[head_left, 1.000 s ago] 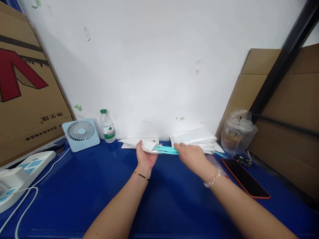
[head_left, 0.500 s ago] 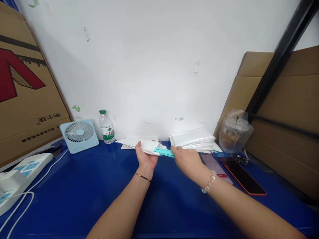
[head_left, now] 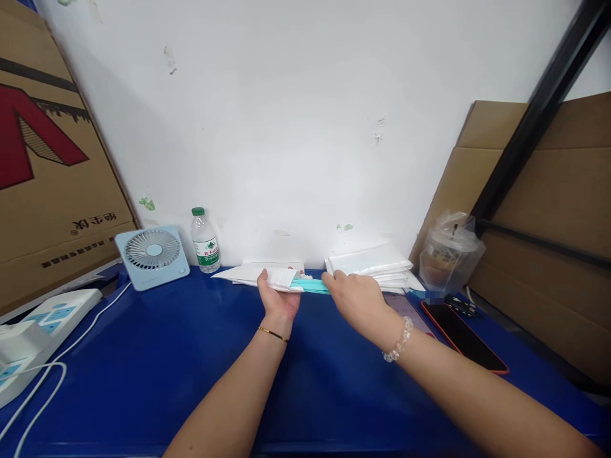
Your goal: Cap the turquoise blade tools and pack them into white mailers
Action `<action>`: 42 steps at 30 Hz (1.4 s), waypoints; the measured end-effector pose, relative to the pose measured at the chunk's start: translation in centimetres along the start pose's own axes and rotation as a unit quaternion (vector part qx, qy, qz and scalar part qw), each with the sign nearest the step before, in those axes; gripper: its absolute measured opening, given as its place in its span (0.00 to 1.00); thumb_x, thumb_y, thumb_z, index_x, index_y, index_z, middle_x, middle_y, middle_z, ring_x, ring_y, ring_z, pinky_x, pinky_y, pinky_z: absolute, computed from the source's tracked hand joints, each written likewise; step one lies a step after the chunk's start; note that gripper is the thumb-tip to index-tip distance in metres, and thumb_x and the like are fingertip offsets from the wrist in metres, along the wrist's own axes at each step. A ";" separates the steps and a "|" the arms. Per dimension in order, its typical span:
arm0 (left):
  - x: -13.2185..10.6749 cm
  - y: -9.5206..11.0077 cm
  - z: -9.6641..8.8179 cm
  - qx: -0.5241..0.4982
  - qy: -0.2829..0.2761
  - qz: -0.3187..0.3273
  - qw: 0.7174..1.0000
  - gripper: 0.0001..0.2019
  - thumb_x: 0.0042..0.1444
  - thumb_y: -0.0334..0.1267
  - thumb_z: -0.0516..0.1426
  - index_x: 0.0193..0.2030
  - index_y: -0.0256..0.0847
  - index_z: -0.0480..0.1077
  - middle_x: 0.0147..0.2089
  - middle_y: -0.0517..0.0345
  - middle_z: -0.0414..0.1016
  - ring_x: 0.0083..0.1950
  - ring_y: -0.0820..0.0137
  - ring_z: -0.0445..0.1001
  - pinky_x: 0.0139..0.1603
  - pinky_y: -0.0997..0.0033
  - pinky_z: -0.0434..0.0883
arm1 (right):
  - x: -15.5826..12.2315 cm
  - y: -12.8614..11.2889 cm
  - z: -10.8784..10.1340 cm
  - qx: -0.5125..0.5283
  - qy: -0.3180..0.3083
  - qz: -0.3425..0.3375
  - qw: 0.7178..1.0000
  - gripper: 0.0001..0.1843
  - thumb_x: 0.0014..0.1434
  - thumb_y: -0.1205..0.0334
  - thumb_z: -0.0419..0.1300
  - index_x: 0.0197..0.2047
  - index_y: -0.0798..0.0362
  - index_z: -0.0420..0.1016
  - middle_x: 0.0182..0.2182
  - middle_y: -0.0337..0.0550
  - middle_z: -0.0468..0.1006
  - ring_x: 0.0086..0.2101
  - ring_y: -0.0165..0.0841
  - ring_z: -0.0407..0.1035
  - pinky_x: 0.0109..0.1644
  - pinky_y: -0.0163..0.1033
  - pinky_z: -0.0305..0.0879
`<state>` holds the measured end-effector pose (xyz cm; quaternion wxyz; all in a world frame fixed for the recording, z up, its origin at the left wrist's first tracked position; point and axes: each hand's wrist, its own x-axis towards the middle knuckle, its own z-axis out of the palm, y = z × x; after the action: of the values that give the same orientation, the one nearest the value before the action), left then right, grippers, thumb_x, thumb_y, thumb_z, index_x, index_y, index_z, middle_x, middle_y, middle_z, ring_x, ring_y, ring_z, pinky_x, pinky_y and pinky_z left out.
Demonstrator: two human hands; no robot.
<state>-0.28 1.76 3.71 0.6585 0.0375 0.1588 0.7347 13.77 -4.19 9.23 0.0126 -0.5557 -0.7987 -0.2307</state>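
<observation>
My left hand (head_left: 279,300) is closed around a white glossy envelope (head_left: 267,277), its thumb pressed on the top face. From the envelope's right end sticks out a folded turquoise strip (head_left: 310,285); its kind I cannot make out. My right hand (head_left: 356,296) pinches the strip's outer end, fingers closed and partly hidden behind the knuckles. Just beyond my right hand lies a stack of white glossy envelopes (head_left: 370,262). Behind the held envelope, flat white sheets or envelopes (head_left: 272,264) rest against the wall.
On the blue table (head_left: 191,369) stand a light blue fan (head_left: 153,256), a water bottle (head_left: 205,242) and a bagged drink cup (head_left: 443,261). A power strip (head_left: 71,321) with white cables sits left. Two phones, one red-edged phone (head_left: 463,337), lie right. Cardboard (head_left: 558,242) flanks the table.
The held envelope has shifted slightly left, and both hands have moved a little. Slightly more of the turquoise strip seems to show between my hands.
</observation>
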 end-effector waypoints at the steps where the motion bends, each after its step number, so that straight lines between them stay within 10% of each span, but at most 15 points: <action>1: -0.1 0.0 0.0 -0.002 -0.004 -0.006 1.000 0.16 0.54 0.48 0.49 0.39 0.39 0.69 0.32 0.54 0.73 0.34 0.63 0.74 0.42 0.54 0.72 | 0.1 -0.1 0.0 -0.001 0.003 -0.002 1.000 0.10 0.60 0.71 0.49 0.44 0.53 0.64 0.33 0.48 0.74 0.30 0.37 0.73 0.29 0.35 0.60; 13: -2.2 -1.2 1.1 -0.023 -0.004 -0.080 0.996 0.18 0.57 0.44 0.47 0.43 0.35 0.70 0.37 0.50 0.75 0.37 0.63 0.75 0.37 0.63 0.73 | 3.1 -0.3 -4.3 0.095 -0.039 -0.093 0.990 0.12 0.55 0.70 0.54 0.44 0.56 0.66 0.35 0.50 0.76 0.34 0.38 0.73 0.32 0.37 0.63; 18: -2.4 0.1 1.6 -0.045 -0.036 -0.104 0.993 0.20 0.60 0.45 0.43 0.41 0.34 0.69 0.37 0.48 0.74 0.35 0.62 0.74 0.33 0.61 0.72 | 5.1 0.5 -7.6 0.215 -0.047 -0.156 0.963 0.23 0.43 0.69 0.65 0.45 0.55 0.71 0.38 0.47 0.76 0.37 0.36 0.70 0.31 0.33 0.60; 22: -2.7 0.8 2.2 -0.074 -0.067 -0.122 0.987 0.21 0.61 0.47 0.41 0.40 0.33 0.68 0.38 0.47 0.73 0.38 0.61 0.74 0.37 0.58 0.72 | 5.5 1.2 -8.4 0.326 0.000 -0.180 0.928 0.13 0.50 0.64 0.62 0.41 0.55 0.73 0.37 0.44 0.76 0.34 0.31 0.69 0.33 0.33 0.61; 29: -2.9 2.0 2.4 -0.054 -0.041 -0.132 0.989 0.17 0.58 0.42 0.45 0.40 0.34 0.69 0.36 0.48 0.74 0.36 0.61 0.75 0.33 0.60 0.73 | 3.9 2.6 -5.8 0.322 0.045 -0.316 0.891 0.04 0.55 0.63 0.61 0.34 0.54 0.73 0.34 0.43 0.74 0.37 0.32 0.66 0.42 0.37 0.60; 34: -2.3 2.1 2.0 -0.010 -0.088 -0.189 0.978 0.17 0.48 0.27 0.47 0.44 0.32 0.67 0.40 0.45 0.74 0.41 0.59 0.75 0.36 0.58 0.74 | 2.9 3.4 -3.4 0.400 0.080 -0.273 0.871 0.05 0.61 0.66 0.54 0.34 0.54 0.70 0.33 0.41 0.71 0.34 0.30 0.65 0.40 0.35 0.61; 42: -2.5 0.5 1.8 -0.018 -0.112 -0.226 0.968 0.14 0.52 0.30 0.47 0.43 0.34 0.68 0.43 0.44 0.74 0.44 0.58 0.74 0.41 0.54 0.74 | 4.0 1.8 1.0 0.379 0.238 -0.155 0.881 0.07 0.63 0.61 0.51 0.37 0.54 0.68 0.33 0.42 0.70 0.36 0.31 0.63 0.40 0.36 0.60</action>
<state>0.03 -0.37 5.95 0.8216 0.0709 0.0757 0.5606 14.10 0.19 10.03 0.3759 -0.3060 -0.8740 -0.0344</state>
